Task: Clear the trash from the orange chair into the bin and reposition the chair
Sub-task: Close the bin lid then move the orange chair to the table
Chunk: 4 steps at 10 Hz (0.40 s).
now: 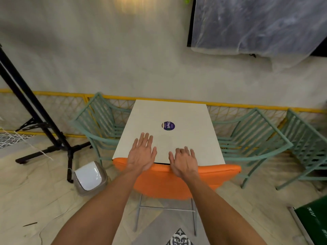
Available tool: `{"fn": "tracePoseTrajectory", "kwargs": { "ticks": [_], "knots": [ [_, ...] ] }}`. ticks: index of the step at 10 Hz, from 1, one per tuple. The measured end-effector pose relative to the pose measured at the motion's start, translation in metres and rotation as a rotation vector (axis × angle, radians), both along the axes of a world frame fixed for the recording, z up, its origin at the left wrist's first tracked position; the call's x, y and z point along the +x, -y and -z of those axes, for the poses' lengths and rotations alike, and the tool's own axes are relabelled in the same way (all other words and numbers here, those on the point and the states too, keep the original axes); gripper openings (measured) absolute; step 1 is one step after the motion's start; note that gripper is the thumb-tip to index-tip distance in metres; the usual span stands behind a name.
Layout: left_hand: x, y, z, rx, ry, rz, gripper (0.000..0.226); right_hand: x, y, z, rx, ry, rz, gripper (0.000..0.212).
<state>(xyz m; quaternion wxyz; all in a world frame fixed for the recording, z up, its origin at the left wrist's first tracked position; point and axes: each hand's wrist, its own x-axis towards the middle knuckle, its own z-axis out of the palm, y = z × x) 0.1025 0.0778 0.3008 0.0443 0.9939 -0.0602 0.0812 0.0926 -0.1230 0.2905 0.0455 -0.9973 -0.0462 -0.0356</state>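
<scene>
Just behind the spread, straight fingers of the left hand (142,152) and right hand (184,161), which are gripping nothing, the chair (169,183) is sitting tucked under the table (177,112). Any nudge is best going evenly through 2 palms, I judge.

Reaches forward with both bare arms, palms down. Holds the left hand (142,152) flat, fingers straight and spread; the right hand (184,161) beside it, fingers slightly bent.

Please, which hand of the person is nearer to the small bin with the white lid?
Left. The left hand is over the back of the orange chair, up and right of the bin; the right hand is farther right along the same back.
</scene>
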Motion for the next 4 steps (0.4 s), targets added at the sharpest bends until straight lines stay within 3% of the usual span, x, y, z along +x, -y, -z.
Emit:
{"fn": "tracePoseTrajectory", "kwargs": {
  "ticks": [2,4],
  "knots": [
    [0.043,-0.018,-0.096,0.025,0.257,-0.009,0.071,0.043,-0.007,-0.108,-0.008,0.186,-0.042,0.082],
    [0.074,-0.014,-0.234,-0.064,0.492,0.016,0.074,0.087,-0.017,-0.248,0.018,0.477,-0.062,0.078]
  ]
}}
